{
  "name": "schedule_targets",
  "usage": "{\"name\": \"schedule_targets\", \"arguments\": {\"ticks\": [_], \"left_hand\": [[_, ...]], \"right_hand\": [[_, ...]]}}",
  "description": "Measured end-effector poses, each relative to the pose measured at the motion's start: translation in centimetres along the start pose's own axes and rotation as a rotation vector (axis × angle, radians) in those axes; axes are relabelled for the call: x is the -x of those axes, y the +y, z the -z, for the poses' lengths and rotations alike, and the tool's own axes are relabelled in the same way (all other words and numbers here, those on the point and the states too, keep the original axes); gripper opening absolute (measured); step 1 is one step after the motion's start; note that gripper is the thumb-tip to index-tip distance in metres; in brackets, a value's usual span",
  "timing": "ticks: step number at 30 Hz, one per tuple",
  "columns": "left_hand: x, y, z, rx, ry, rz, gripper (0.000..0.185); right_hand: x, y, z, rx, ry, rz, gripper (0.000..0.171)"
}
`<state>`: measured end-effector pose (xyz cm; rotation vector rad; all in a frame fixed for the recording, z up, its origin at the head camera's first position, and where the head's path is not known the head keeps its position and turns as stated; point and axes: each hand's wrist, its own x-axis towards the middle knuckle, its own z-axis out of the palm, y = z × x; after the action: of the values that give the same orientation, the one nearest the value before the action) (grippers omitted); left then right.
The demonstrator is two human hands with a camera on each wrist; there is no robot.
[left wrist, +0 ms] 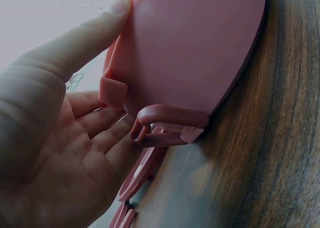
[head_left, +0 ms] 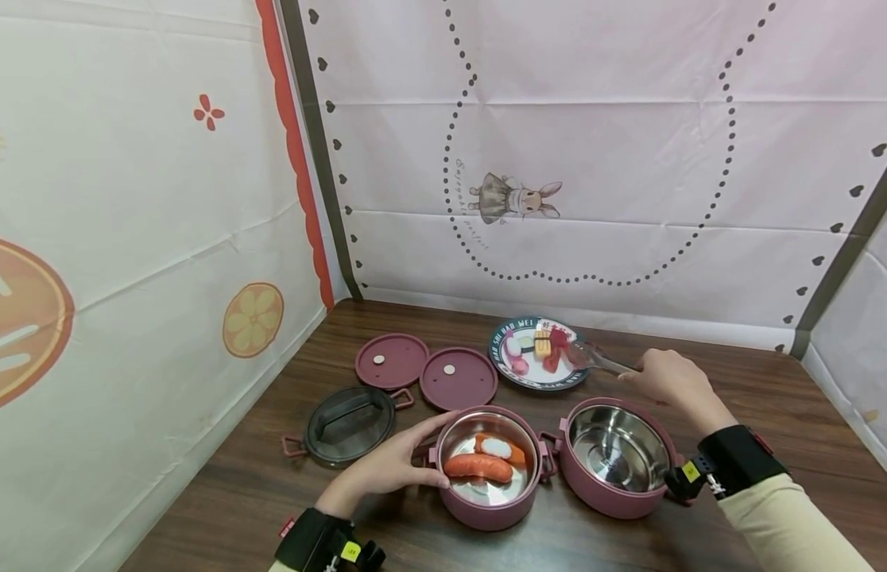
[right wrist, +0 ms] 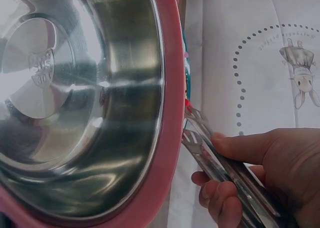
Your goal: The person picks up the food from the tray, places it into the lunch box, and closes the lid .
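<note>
Two pink steel-lined bowls stand at the table's front. The left bowl [head_left: 489, 508] holds a sausage [head_left: 478, 467] and another orange-and-white food piece [head_left: 499, 449]. My left hand [head_left: 397, 465] rests against this bowl's left side with straight fingers; the left wrist view shows the thumb [left wrist: 85, 38] on the bowl's pink wall [left wrist: 195, 43]. The right bowl [head_left: 615, 492] is empty [right wrist: 75, 98]. My right hand [head_left: 668, 380] grips metal tongs [head_left: 594, 359], whose tips reach a plate [head_left: 502, 367] of toy food, by a red piece [head_left: 555, 349]. In the right wrist view the tongs [right wrist: 210, 153] lie under my thumb.
Two pink inner lids [head_left: 392, 360] [head_left: 458, 378] and a dark clip-on lid [head_left: 348, 423] lie left of the plate. Patterned cloth walls [head_left: 594, 159] close off the back and both sides of the brown wooden table [head_left: 772, 397].
</note>
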<state>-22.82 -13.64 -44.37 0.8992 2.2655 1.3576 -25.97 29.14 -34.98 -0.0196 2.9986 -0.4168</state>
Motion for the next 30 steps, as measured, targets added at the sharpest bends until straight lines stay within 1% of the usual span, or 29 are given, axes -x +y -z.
{"name": "schedule_targets", "arguments": {"ticks": [11, 20, 30], "left_hand": [[-0.1, 0.1, -0.1, -0.005, 0.002, 0.007, 0.086], [0.0, 0.1, 0.2, 0.001, -0.004, 0.016, 0.084], [0.0, 0.0, 0.0, -0.006, -0.001, 0.0, 0.085]], "right_hand": [[0.2, 1.1, 0.0, -0.019, -0.024, 0.05, 0.045], [0.7, 1.6, -0.1, -0.04, -0.039, 0.084, 0.045], [1.7, 2.4, 0.5, -0.145, -0.051, 0.12, 0.041]]}}
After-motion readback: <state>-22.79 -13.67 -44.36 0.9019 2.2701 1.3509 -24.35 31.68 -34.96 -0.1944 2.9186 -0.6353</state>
